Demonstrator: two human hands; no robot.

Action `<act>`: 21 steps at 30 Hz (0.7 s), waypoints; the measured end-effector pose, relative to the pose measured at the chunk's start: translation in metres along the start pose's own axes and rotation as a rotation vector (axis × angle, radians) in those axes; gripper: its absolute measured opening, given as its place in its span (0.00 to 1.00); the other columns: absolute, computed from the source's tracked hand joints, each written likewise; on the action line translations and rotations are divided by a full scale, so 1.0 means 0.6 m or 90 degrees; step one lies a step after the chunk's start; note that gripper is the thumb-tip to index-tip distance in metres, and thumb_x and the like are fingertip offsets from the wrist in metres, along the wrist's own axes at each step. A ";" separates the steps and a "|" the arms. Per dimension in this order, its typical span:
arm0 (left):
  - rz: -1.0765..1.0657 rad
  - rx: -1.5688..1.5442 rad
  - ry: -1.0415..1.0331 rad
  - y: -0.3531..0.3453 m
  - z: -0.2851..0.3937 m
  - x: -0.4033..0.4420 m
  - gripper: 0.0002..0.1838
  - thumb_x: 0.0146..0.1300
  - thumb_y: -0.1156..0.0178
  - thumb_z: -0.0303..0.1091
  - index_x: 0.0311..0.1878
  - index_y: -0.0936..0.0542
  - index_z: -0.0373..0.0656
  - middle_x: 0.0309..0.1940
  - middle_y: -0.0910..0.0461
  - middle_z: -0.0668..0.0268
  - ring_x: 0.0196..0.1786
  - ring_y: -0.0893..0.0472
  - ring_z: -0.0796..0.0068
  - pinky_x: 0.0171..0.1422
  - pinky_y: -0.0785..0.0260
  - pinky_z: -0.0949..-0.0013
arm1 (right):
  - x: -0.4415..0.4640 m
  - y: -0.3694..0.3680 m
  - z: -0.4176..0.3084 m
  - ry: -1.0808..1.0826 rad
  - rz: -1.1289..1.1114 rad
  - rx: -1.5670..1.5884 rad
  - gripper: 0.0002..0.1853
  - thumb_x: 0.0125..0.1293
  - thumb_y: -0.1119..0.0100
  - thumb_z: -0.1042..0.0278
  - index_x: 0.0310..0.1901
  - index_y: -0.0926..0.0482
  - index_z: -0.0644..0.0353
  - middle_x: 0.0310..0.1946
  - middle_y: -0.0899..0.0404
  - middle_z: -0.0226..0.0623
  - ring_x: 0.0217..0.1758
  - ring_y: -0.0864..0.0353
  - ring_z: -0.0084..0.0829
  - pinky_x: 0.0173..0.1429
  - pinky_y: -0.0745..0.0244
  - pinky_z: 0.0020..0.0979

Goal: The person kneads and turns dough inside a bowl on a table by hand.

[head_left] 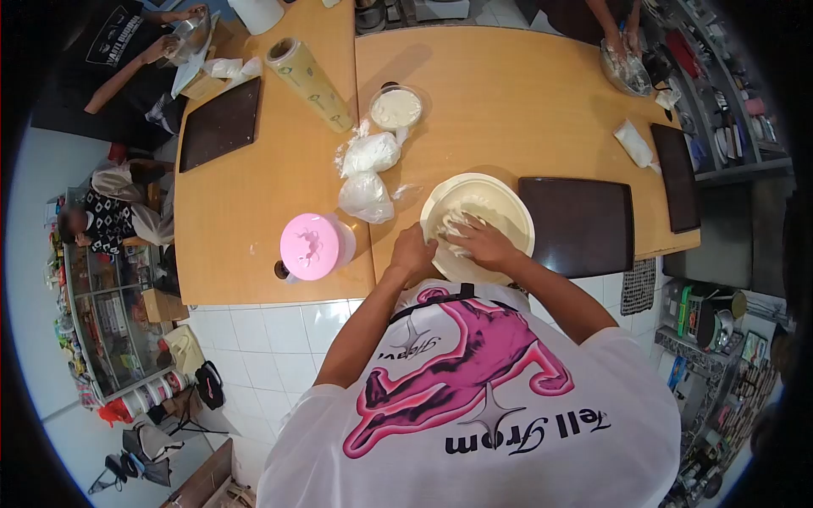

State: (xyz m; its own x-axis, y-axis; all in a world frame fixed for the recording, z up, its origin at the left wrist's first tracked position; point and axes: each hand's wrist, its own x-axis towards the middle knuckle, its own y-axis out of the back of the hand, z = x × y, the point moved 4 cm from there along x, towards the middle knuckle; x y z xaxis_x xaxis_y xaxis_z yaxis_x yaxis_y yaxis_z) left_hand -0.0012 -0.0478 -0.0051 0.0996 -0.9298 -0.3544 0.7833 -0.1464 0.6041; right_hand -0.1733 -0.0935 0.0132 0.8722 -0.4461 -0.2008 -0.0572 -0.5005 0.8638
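A cream-coloured bowl (518, 199) with pale dough or flour inside stands near the table's front edge. My left hand (412, 252) holds the bowl's left rim, its fingers curled. Inside the bowl, my right hand (483, 244) presses into the pale mixture with its fingers spread. Left of the bowl lie two plastic bags of white powder, one (366, 197) nearer and one (371, 155) farther. Behind them is a round container of white powder (396, 109). A pink-lidded container (310, 246) stands left of my left hand.
A dark tray (577, 226) lies right beside the bowl. Other dark trays (220, 124) (675, 178) rest near both sides. A wrap roll (309, 83) stands behind the bags. At the far corners, two people work over bowls; another person sits at left.
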 end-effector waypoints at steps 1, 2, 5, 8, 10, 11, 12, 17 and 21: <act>-0.010 0.002 0.003 -0.001 0.000 0.004 0.19 0.52 0.39 0.33 0.45 0.23 0.31 0.37 0.20 0.41 0.43 0.20 0.44 0.51 0.28 0.52 | -0.009 -0.003 0.001 0.008 -0.011 -0.007 0.34 0.57 0.39 0.67 0.66 0.35 0.36 0.69 0.40 0.35 0.72 0.43 0.45 0.75 0.48 0.44; -0.002 0.009 -0.011 0.000 0.002 0.008 0.19 0.52 0.39 0.34 0.44 0.23 0.30 0.37 0.20 0.41 0.43 0.20 0.44 0.50 0.28 0.53 | -0.016 -0.003 0.006 0.017 -0.021 -0.017 0.33 0.57 0.39 0.67 0.65 0.34 0.36 0.68 0.38 0.35 0.71 0.42 0.46 0.74 0.47 0.43; 0.006 0.012 -0.027 0.003 0.005 0.003 0.19 0.52 0.39 0.34 0.43 0.23 0.29 0.36 0.20 0.40 0.42 0.20 0.44 0.50 0.27 0.52 | -0.042 -0.007 0.015 0.050 -0.023 0.029 0.30 0.56 0.38 0.68 0.63 0.30 0.38 0.63 0.31 0.37 0.68 0.37 0.45 0.74 0.45 0.40; 0.004 0.006 -0.023 -0.001 0.005 0.004 0.19 0.52 0.39 0.35 0.42 0.24 0.28 0.36 0.20 0.40 0.42 0.20 0.43 0.49 0.27 0.52 | -0.072 -0.005 0.030 0.064 -0.048 0.079 0.27 0.55 0.37 0.68 0.59 0.26 0.43 0.57 0.25 0.39 0.63 0.31 0.44 0.70 0.38 0.39; 0.023 0.036 -0.021 -0.008 -0.001 0.006 0.19 0.52 0.39 0.35 0.41 0.24 0.27 0.36 0.20 0.39 0.41 0.20 0.42 0.49 0.27 0.52 | -0.079 0.021 0.029 -0.001 -0.096 0.130 0.26 0.54 0.36 0.67 0.57 0.24 0.47 0.53 0.23 0.41 0.60 0.27 0.44 0.66 0.35 0.39; 0.019 0.036 -0.014 -0.010 -0.003 0.006 0.19 0.52 0.39 0.35 0.41 0.24 0.27 0.36 0.21 0.39 0.41 0.20 0.42 0.49 0.27 0.52 | -0.083 0.050 0.031 -0.068 -0.130 0.168 0.26 0.53 0.34 0.67 0.56 0.24 0.50 0.51 0.22 0.43 0.58 0.26 0.43 0.65 0.34 0.39; 0.017 0.036 -0.006 -0.009 -0.002 0.006 0.20 0.52 0.39 0.35 0.42 0.24 0.27 0.36 0.21 0.39 0.41 0.20 0.42 0.49 0.27 0.51 | -0.085 0.066 0.033 -0.134 -0.164 0.207 0.26 0.52 0.33 0.67 0.56 0.23 0.52 0.50 0.21 0.44 0.57 0.25 0.43 0.64 0.33 0.40; 0.028 0.034 -0.027 -0.015 -0.012 0.008 0.20 0.52 0.40 0.35 0.43 0.25 0.26 0.35 0.21 0.38 0.41 0.20 0.42 0.49 0.28 0.51 | -0.081 0.084 0.033 -0.236 0.062 0.090 0.31 0.52 0.33 0.56 0.60 0.28 0.49 0.58 0.29 0.46 0.62 0.31 0.47 0.60 0.31 0.44; 0.029 0.027 -0.021 -0.002 0.007 -0.005 0.20 0.53 0.40 0.35 0.43 0.25 0.27 0.36 0.21 0.38 0.41 0.20 0.42 0.49 0.27 0.51 | -0.064 0.054 0.014 -0.252 0.068 -0.083 0.38 0.51 0.32 0.56 0.65 0.35 0.46 0.68 0.42 0.42 0.70 0.42 0.49 0.64 0.36 0.50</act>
State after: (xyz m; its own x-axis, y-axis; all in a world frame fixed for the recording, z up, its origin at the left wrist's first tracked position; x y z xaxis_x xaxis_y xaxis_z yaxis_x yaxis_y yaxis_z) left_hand -0.0052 -0.0461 -0.0019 0.1130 -0.9464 -0.3027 0.7515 -0.1179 0.6492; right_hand -0.2130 -0.0989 0.0452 0.6096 -0.7533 -0.2468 -0.0533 -0.3496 0.9354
